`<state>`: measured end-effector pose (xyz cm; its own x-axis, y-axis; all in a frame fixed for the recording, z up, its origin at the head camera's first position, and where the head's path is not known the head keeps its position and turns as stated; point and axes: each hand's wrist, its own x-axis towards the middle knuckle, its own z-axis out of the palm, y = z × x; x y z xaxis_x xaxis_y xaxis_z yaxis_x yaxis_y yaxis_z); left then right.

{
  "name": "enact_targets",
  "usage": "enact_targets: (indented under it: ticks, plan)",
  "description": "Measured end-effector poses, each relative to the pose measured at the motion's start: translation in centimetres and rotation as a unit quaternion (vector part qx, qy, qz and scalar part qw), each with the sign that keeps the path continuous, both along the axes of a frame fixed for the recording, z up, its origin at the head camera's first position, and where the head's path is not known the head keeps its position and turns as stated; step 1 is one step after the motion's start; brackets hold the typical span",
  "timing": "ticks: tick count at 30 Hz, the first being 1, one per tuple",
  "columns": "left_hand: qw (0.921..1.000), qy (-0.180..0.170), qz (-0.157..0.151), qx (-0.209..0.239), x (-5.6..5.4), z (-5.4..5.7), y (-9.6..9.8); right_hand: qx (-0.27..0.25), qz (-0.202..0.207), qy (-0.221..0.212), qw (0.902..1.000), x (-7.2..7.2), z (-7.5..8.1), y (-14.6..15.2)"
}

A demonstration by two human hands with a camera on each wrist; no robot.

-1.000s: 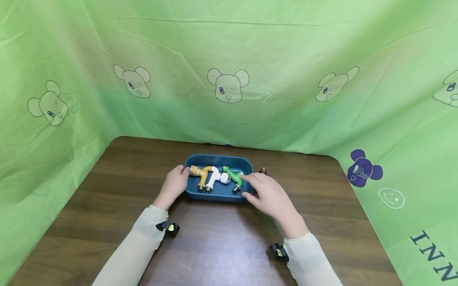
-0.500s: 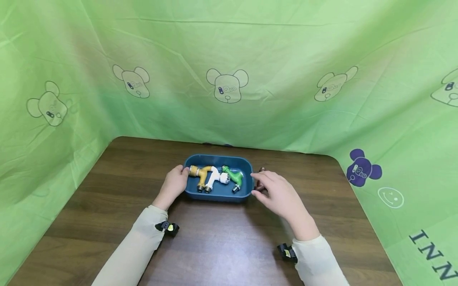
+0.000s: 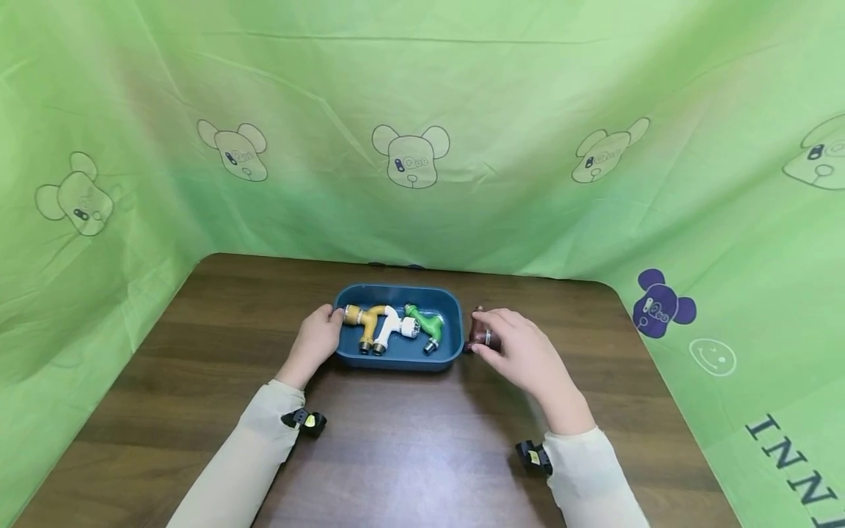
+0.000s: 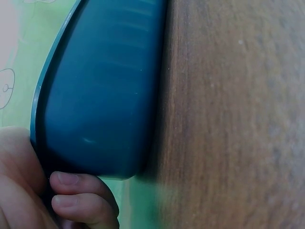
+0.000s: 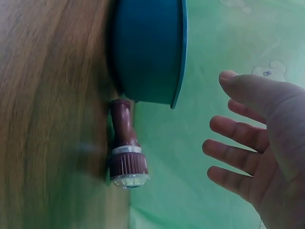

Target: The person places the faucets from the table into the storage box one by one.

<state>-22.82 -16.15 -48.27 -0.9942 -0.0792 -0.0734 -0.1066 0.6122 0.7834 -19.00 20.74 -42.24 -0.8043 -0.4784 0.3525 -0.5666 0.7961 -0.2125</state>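
Note:
A blue plastic basin (image 3: 396, 364) stands on the table with a yellow faucet (image 3: 372, 323), a white faucet (image 3: 391, 328) and a green faucet (image 3: 429, 324) lying in it. My left hand (image 3: 317, 341) grips the basin's left end; the left wrist view shows fingers (image 4: 83, 202) curled at its rim. To the right of the basin, a dark red-brown faucet (image 5: 125, 143) lies on the table, its ribbed knob away from the basin. My right hand (image 3: 521, 352) hovers over that faucet, fingers apart and touching nothing in the right wrist view. It partly hides the faucet from the head view.
The brown wooden table (image 3: 396, 447) reaches back to a green cloth curtain (image 3: 416, 227) printed with bear heads, which also hangs along both sides. A black strap with a small device (image 3: 305, 421) is on each wrist.
My right hand has drawn back from above the green faucet, over the basin's right rim, to the red-brown faucet. The left hand keeps its grip on the basin.

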Motion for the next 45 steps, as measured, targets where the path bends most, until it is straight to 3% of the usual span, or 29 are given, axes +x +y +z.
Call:
enact_targets:
  ticks: [13, 30, 45]
  plan:
    - [1.0000, -0.002, 0.000, 0.004, 0.1, 0.1, -0.1, -0.005, -0.032, -0.034, 0.9989, -0.4, -0.3, 0.8]
    - [1.0000, -0.002, -0.002, -0.002, 0.0, 0.0, -0.1, -0.003, -0.033, -0.052, 0.9981, -0.7, -0.8, 1.1]
    - [1.0000, -0.004, 0.001, 0.005, -0.1, 0.0, -0.1, 0.007, -0.036, -0.080, 0.9961, -2.3, -1.4, 1.0]
